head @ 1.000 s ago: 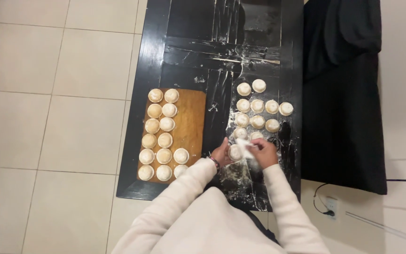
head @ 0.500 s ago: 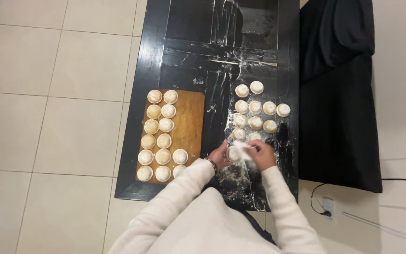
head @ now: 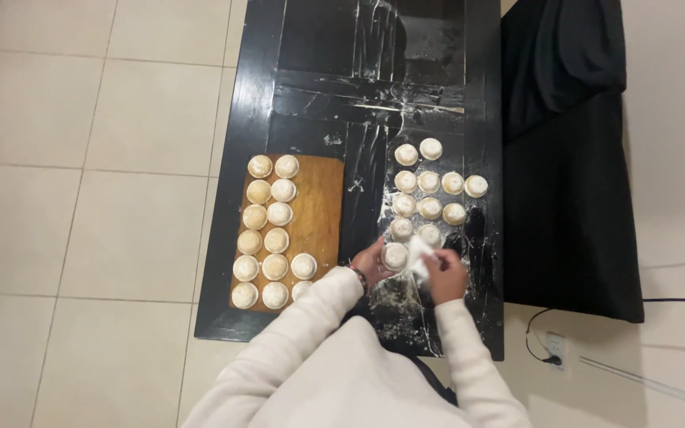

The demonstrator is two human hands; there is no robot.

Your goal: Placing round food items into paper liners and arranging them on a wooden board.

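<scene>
A long black glossy tabletop (head: 311,95) runs down the middle of the frame, smeared and dusted with white flour, most heavily at its lower right; it stands on a floor of pale square tiles (head: 97,158), with a black cloth-draped piece of furniture (head: 572,158) along its right side and a wall socket with a cable (head: 552,349) at the lower right. A wooden board (head: 319,198) lies on the left half of the tabletop. Compared with a second ago, the view has drifted a little, while both hands stay at the lower end of the right-hand cluster, now closer together around one piece. The left hand (head: 370,261) holds a round dough disc (head: 395,256), its fingers curled around it; the right hand (head: 444,273) has its fingers pinched narrow on a small white scrap (head: 420,255) just beside that disc. On the board I count thirteen dough rounds (head: 267,218), mostly in two columns with two extra at the lower right. On the bare tabletop at the right lie eleven more rounds (head: 430,184) in loose rows, not counting the held one.
</scene>
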